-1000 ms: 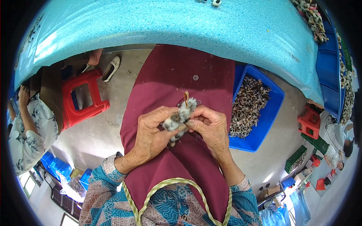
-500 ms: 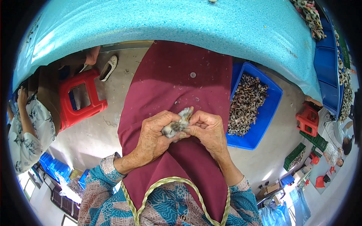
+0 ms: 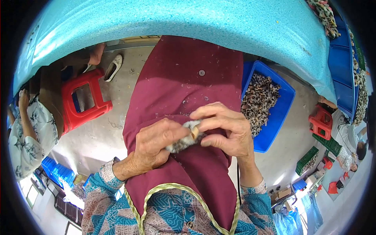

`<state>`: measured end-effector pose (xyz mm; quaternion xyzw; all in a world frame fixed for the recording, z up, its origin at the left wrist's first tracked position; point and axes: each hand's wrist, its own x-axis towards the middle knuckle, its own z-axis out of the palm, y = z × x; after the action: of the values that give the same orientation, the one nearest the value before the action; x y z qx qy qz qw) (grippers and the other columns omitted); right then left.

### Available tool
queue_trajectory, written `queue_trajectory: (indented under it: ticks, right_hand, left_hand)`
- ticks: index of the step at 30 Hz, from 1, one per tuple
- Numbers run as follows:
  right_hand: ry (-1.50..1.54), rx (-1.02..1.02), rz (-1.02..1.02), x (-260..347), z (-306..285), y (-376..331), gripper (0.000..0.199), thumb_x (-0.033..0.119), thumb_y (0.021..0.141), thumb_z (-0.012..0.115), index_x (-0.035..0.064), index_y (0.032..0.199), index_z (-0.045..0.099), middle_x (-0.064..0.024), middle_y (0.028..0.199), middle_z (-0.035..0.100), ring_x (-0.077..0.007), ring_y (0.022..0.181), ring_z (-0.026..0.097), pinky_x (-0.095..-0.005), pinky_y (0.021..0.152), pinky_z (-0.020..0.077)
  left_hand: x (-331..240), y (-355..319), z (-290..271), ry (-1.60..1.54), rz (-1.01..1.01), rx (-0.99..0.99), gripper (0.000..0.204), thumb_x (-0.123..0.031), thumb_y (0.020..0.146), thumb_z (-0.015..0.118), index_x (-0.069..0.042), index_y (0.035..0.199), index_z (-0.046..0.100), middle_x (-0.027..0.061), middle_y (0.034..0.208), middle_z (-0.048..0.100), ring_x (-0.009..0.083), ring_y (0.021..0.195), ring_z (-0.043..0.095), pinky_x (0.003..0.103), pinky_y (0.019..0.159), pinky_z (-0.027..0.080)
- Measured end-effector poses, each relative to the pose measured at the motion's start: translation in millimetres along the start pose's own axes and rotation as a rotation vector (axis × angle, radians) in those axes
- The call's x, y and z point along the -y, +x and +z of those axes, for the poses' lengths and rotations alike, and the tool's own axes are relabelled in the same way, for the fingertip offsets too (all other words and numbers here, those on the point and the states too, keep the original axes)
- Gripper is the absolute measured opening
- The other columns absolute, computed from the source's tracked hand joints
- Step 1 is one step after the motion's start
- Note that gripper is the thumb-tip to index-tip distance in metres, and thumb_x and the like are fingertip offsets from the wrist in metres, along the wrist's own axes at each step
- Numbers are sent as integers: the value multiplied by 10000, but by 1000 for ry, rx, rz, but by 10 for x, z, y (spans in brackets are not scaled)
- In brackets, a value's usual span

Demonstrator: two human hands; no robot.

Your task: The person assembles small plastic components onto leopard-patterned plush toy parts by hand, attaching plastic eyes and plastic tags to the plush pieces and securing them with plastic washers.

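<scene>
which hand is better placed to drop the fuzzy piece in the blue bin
Right, probably. The right hand pinches the fuzzy piece and sits nearer the blue bin on that side; the left hand is farther.

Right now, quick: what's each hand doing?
Left hand: closed on the small furry grey piece.
Right hand: fingers pinched on the same piece's upper end.

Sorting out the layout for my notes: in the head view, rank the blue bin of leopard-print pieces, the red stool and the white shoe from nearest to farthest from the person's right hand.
From the right hand:
1. Blue bin, just to its right.
2. Red stool, across the lap, left.
3. White shoe, upper left, by the table edge.
</scene>
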<state>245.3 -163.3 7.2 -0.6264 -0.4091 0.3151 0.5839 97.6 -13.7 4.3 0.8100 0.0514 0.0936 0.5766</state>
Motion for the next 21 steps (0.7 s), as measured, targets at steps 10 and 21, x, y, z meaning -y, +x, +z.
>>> queue_trajectory:
  ticks: [10,21]
  right_hand:
    - [51,68,-9,108,191,-168,234,-18,587,688,38,808,636,-89,850,606,-233,763,604,-315,648,497]
    - [-187,-264,124,77,317,-281,274,35,673,734,7,917,611,-120,875,605,-164,692,596,-248,607,488]
  left_hand:
    - [-77,-55,-120,76,336,71,276,-26,591,652,3,862,608,106,801,584,258,742,593,347,581,493]
    - [61,-62,98,-920,-837,-339,147,-20,772,661,-38,880,563,18,764,617,71,687,571,228,617,485]
